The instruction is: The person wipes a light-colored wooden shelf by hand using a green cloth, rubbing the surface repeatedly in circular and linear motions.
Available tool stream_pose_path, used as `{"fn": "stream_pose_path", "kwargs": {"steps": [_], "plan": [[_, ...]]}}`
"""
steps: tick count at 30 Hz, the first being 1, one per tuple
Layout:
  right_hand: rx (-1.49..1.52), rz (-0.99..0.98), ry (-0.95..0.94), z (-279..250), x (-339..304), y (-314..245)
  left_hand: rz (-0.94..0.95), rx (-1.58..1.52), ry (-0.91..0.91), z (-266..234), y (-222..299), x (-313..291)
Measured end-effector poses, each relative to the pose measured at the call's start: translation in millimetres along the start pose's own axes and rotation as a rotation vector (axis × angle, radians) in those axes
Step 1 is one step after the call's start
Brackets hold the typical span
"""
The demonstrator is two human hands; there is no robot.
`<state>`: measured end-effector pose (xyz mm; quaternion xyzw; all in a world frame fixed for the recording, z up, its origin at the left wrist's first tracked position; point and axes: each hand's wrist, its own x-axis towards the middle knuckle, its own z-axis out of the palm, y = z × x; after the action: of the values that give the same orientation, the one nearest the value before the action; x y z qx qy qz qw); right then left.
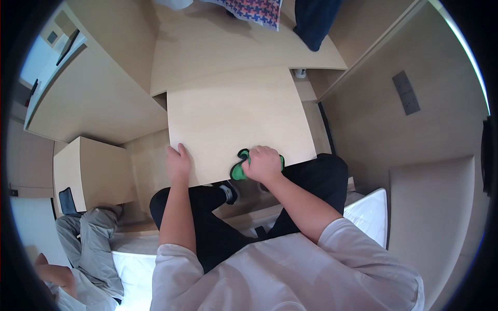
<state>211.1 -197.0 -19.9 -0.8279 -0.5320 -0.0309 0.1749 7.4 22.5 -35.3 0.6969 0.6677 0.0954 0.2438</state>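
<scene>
A pale wooden board [236,111] juts toward me over my knees. My left hand [179,165] is closed around its left edge near the front corner, with the thumb side on top. My right hand [263,164] is closed on a green cloth with black edging [238,171], pressed on the board's near edge. Part of the cloth shows on either side of the fingers; the rest is hidden under the hand.
Beyond the board is a wooden surface [207,52] with patterned fabric [262,11] and dark cloth [315,23]. A small white item [300,73] sits in an opening. Left are a wooden cabinet [106,171] and another person [96,249]; right, a wall socket [405,93] and padded panel [430,212].
</scene>
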Motion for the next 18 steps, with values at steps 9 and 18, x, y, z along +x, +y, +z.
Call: {"fn": "stream_pose_path", "kwargs": {"steps": [9,18], "plan": [[-0.081,0.064,-0.08,15,113,22,-0.005,0.137,0.046,-17,4,-2],[-0.157,0.173,-0.028,53,281,43,0.012,0.078,-0.019,-20,6,-5]]}}
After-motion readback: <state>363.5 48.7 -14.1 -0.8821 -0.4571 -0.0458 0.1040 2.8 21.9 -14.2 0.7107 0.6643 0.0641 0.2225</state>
